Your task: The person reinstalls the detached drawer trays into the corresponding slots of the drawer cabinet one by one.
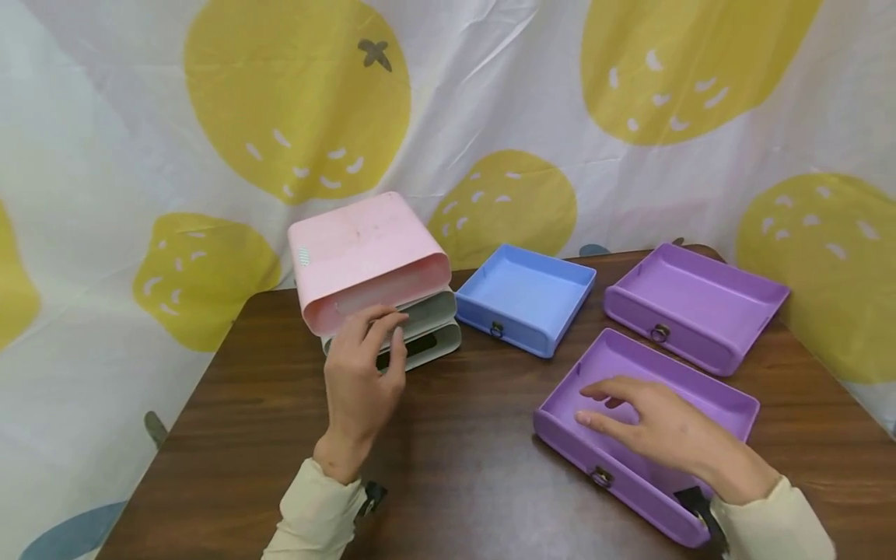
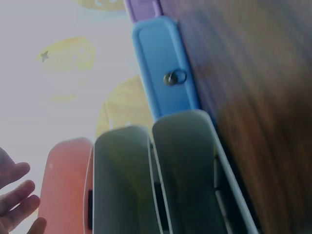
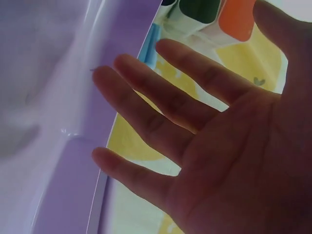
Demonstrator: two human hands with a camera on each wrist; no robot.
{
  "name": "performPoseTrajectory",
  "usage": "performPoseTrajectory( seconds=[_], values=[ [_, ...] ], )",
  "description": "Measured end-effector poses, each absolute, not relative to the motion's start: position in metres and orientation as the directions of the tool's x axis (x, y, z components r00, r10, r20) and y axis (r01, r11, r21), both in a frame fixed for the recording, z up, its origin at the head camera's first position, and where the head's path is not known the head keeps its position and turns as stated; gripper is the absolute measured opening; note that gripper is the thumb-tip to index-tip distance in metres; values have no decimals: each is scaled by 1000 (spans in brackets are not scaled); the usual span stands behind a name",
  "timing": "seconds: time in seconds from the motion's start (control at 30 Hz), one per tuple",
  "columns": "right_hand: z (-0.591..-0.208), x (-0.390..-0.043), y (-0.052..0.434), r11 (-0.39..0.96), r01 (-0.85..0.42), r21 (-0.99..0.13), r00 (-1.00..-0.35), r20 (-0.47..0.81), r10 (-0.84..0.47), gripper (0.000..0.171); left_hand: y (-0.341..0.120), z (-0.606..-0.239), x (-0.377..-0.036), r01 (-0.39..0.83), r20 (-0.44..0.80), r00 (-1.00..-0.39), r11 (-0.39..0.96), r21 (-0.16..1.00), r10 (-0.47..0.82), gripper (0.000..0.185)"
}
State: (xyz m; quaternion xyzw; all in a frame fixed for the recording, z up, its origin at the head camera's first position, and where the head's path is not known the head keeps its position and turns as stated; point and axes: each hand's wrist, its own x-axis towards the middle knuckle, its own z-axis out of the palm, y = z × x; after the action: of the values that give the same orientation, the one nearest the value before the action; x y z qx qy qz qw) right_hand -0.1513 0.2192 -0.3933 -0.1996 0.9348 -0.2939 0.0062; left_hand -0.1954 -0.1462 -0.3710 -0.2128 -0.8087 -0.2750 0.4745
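Both sleeves [image 1: 311, 507] are pale cream, each with a small black fitting [image 1: 373, 497] near its end.

left hand [image 1: 365, 365] pointing forward, fingers loosely bent; right hand [image 1: 654, 424] angled inward, fingers spread

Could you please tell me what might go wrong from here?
The pink casing sits atop two grey casings, so a bump from the nearby left hand might shift it. The right hand is over the near purple drawer, which lies close to the far purple drawer; a nudge could knock them together.
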Motion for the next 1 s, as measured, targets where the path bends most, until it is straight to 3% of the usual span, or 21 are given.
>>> performPoseTrajectory(
  seconds=[0.63, 1.0],
  values=[
    [-405, -142, 224, 688, -512, -514, -839, 127, -530, 39, -180, -347, -213, 460, 950, -287, 852, 252, -126, 25],
    [-413, -138, 220, 587, -598, -545, -767, 177, -617, 24, -200, -349, -227, 475, 905, -409, 820, 319, -115, 34]
  ],
)
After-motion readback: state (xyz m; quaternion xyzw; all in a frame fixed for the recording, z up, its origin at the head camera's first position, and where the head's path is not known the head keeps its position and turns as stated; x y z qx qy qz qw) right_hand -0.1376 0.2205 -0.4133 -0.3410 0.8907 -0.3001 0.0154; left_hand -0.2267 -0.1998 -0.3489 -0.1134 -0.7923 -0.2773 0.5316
